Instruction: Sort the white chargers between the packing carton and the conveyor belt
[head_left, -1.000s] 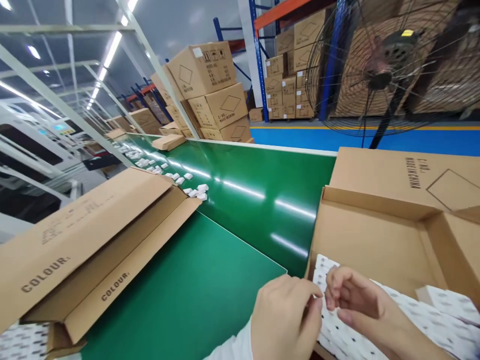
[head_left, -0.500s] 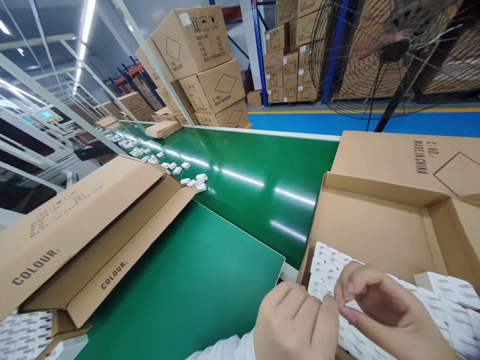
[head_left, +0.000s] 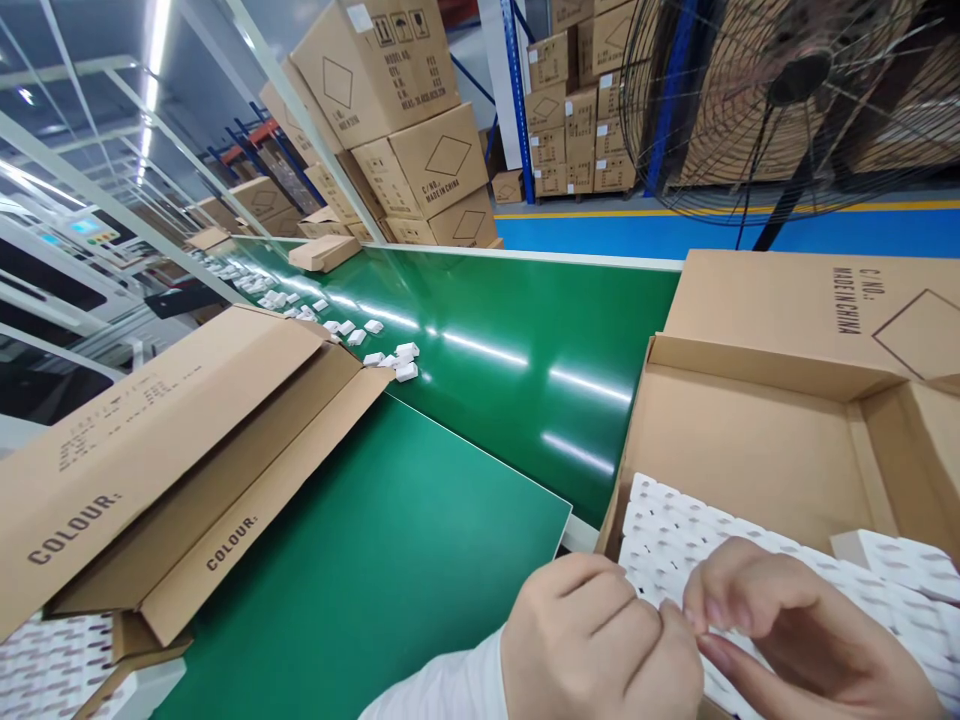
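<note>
At the lower right, my left hand (head_left: 600,640) is closed with its knuckles toward me, so its grip is hidden. Beside it, my right hand (head_left: 806,630) curls with thumb and fingertips pinched together. The fingertips of both hands meet, and anything between them is too small or hidden to make out. Just beyond and beneath them, rows of small white boxes (head_left: 667,520), each with a grey mark on top, fill the near part of an open carton (head_left: 739,420). A raised group of white boxes (head_left: 900,560) sits on the right side there.
A green work surface (head_left: 375,540) lies left of my hands, with a green conveyor belt (head_left: 487,300) beyond. Loose white boxes (head_left: 405,360) lie on the belt. A second open carton (head_left: 202,440) stands at left. Stacked cartons (head_left: 420,160) and a large fan (head_left: 795,90) stand behind.
Both hands have shifted slightly to the right, fingertips still together. My right hand sits a little lower, and the camera view has tilted slightly. The boxes in the carton look the same.
</note>
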